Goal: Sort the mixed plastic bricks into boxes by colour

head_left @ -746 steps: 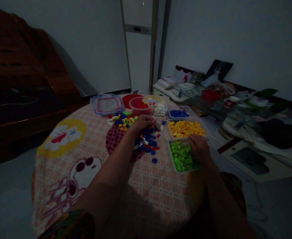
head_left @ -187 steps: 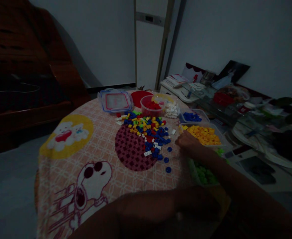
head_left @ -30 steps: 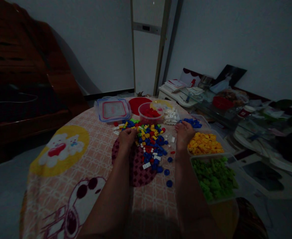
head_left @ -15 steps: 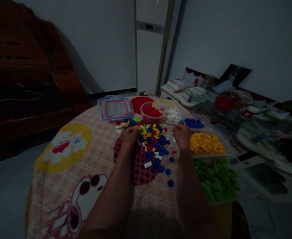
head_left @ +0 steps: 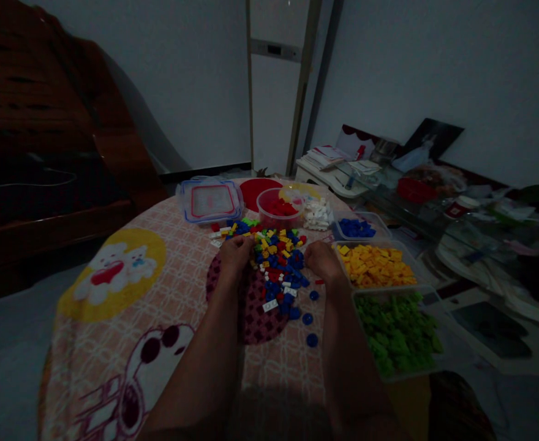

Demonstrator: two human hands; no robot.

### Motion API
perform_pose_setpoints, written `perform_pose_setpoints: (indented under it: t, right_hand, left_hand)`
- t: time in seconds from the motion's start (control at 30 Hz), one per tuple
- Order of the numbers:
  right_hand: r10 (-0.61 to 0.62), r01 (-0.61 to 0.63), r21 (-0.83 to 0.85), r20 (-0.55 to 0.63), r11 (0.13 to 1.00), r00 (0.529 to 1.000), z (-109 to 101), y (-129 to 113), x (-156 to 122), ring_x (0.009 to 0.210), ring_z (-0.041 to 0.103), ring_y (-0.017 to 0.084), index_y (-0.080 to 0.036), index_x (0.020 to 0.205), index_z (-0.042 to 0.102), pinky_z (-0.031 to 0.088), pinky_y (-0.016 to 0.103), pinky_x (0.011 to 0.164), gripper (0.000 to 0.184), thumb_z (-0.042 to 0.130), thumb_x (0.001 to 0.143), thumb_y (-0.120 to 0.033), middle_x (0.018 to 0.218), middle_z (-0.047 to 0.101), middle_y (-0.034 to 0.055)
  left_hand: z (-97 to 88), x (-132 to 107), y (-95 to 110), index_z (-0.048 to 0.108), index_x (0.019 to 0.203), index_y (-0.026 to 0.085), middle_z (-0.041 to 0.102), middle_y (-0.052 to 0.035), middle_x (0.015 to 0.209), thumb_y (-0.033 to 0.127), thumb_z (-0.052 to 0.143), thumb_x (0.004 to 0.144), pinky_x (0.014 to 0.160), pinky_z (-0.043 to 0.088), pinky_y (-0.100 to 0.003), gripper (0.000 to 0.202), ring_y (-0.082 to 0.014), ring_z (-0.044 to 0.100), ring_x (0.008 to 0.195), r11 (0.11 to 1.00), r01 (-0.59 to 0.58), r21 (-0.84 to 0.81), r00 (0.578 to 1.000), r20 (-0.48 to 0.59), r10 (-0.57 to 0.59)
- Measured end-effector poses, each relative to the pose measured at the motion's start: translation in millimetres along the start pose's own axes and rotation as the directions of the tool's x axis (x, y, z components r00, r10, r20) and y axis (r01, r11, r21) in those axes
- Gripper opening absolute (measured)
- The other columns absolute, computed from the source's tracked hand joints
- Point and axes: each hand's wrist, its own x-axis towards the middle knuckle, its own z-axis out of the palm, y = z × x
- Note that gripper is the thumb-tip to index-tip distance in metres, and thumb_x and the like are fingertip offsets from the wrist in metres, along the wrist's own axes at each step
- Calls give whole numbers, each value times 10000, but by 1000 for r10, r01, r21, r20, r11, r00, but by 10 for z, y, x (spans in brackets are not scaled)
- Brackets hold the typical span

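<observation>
A loose pile of mixed toy building bricks [head_left: 276, 263] in red, yellow, blue, white and green lies on the patterned tablecloth. At its left side is my left hand [head_left: 237, 252], fingers curled together; anything in them is hidden. My right hand [head_left: 321, 260] rests at the pile's right edge with its fingers bent toward the bricks, and I cannot make out what they hold. Below it lie blue round pieces [head_left: 307, 318]. Sorted bricks stand behind and to the right: red ones in a round tub [head_left: 278, 208], white bricks [head_left: 318, 214], and boxes of blue [head_left: 356, 228], yellow [head_left: 376, 266] and green bricks [head_left: 395, 331].
A clear lidded box with a blue rim [head_left: 212, 202] stands at the back left of the round table. Beyond the right edge, a glass side table [head_left: 389, 190] carries papers and clutter. A wooden bench [head_left: 62, 128] is at the left.
My right hand has moved left and slightly down, from near the white bricks to the pile's right edge. My left hand stays nearly in place. The view has shifted slightly.
</observation>
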Motion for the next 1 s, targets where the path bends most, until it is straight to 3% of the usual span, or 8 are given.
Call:
perform_pose_setpoints:
  t: [0.17, 0.33, 0.4, 0.47, 0.6, 0.67, 0.8, 1.0]
  right_hand:
    - [169, -107, 377, -137, 920, 976, 48, 42, 55, 824, 741, 209, -187, 948, 795, 567, 292, 781, 289, 558, 793, -129, 862, 779, 73]
    - [415, -86, 807, -206, 584, 886, 96, -12, 143, 749, 744, 207, -137, 1060, 754, 598, 285, 663, 373, 500, 792, -187, 892, 771, 80]
    - [514, -69, 880, -210, 471, 832, 88, -26, 168, 799, 746, 219, -99, 1165, 706, 607, 307, 709, 446, 494, 784, -191, 968, 762, 117]
    - [568, -22, 909, -241, 416, 787, 60, -7, 182, 919, 741, 233, -69, 1303, 618, 600, 332, 805, 548, 495, 783, -190, 1092, 734, 163]
    - [595, 180, 869, -453, 461, 664, 10, 108, 199, 1275, 594, 253, -74, 1544, 308, 522, 381, 995, 786, 487, 786, -173, 1454, 512, 239]
    - [599, 237, 839, -522, 491, 607, 20, 161, 209, 1344, 531, 256, -101, 1570, 246, 494, 411, 1033, 819, 471, 786, -167, 1534, 420, 231]
    - [597, 137, 798, -541, 587, 593, 78, 179, 221, 1245, 594, 276, -63, 1477, 427, 511, 420, 1006, 714, 478, 774, -178, 1440, 517, 237]
    - [535, -45, 672, -546, 740, 644, 48, 102, 175, 1020, 679, 272, -64, 1199, 689, 500, 420, 990, 481, 499, 773, -181, 1178, 706, 198]
  left_hand:
    - [-9, -25, 43, 568, 542, 193, 553, 8, 537, 482, 598, 743, 515, 330, -238, 353, -131, 488, 529, 1000, 14, 7, 1000, 5, -14]
    - [-7, -20, 33, 567, 540, 197, 541, 11, 518, 485, 593, 743, 518, 332, -237, 354, -133, 481, 528, 1000, 0, 19, 1000, 9, 0]
    - [-8, -21, 30, 576, 548, 194, 544, 11, 521, 491, 592, 742, 519, 334, -237, 355, -132, 482, 527, 1000, 0, 18, 1000, 8, -1]
    - [-8, -24, 30, 583, 555, 191, 551, 10, 527, 498, 588, 741, 520, 335, -237, 359, -131, 483, 527, 1000, -4, 20, 1000, 7, 3]
    - [-2, -24, 27, 581, 560, 185, 549, 14, 530, 488, 584, 729, 525, 337, -236, 347, -128, 482, 534, 999, -8, 33, 1000, 2, 8]
    - [5, -21, 19, 574, 558, 184, 542, 17, 528, 483, 582, 726, 526, 337, -234, 343, -126, 478, 535, 999, -16, 28, 1000, 9, 15]
    - [12, -15, 5, 559, 544, 186, 531, 20, 519, 483, 583, 729, 521, 333, -232, 351, -123, 473, 528, 999, -25, 22, 1000, 5, 25]
    - [13, -1, 3, 583, 559, 182, 561, 9, 542, 482, 583, 725, 522, 341, -233, 343, -131, 498, 543, 1000, -22, 4, 1000, 4, 22]
